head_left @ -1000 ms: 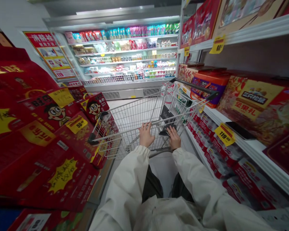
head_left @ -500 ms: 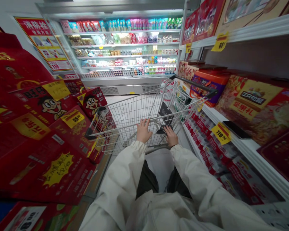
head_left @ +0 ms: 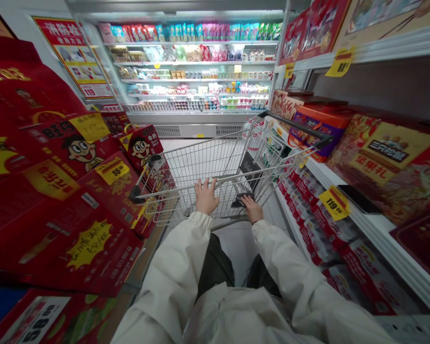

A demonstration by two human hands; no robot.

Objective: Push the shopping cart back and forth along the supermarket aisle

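A wire shopping cart [head_left: 186, 165] stands sideways across the aisle in front of me, its dark handle bar [head_left: 297, 128] toward the right shelf. My left hand [head_left: 206, 197] lies on the cart's near side rail, fingers stretched out and apart over it. To its right, my right hand [head_left: 252, 209] has its fingers over a small black item [head_left: 237, 202] at the near side of the cart. What that item is, I cannot make out. A dark panel with pale markings [head_left: 250, 167] sits inside the cart near the handle end.
Stacked red milk gift boxes [head_left: 75, 153] crowd the left. On the right, a white shelf [head_left: 365, 227] carries boxed nut gifts [head_left: 383, 153], with a black phone-like slab [head_left: 359, 198] at its edge and bagged goods [head_left: 358, 267] below. A lit refrigerated display [head_left: 197, 126] stands behind the cart.
My left hand has slid a little left along the cart's rail. My right hand has shifted slightly down and left along with the black item. The view has turned slightly left.
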